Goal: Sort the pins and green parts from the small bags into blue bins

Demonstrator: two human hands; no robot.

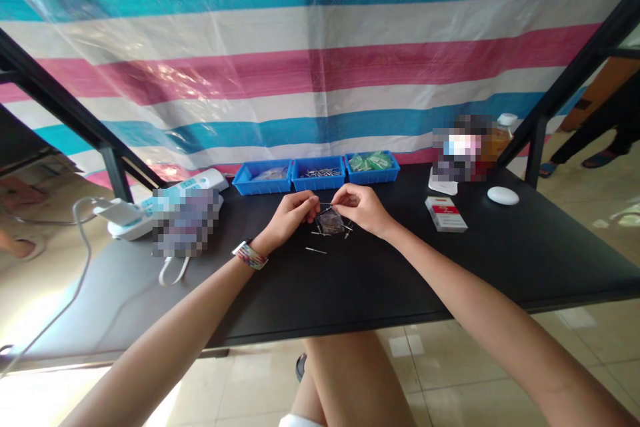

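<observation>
My left hand (295,213) and my right hand (361,207) meet over the middle of a black table (380,280). Both pinch a thin metal pin (325,209) held between their fingertips. Just below the hands lies a small clear plastic bag (330,223) with small parts in it. A few loose pins (316,251) lie on the table around the bag. A patterned band sits on my left wrist (250,255).
Three blue trays (319,175) stand at the back edge, holding small parts. A white power strip (165,203) with a cable lies at the left. A red-and-white box (446,213), a white round object (503,195) and a bottle (500,137) are at the right. Another person's legs show at the far right.
</observation>
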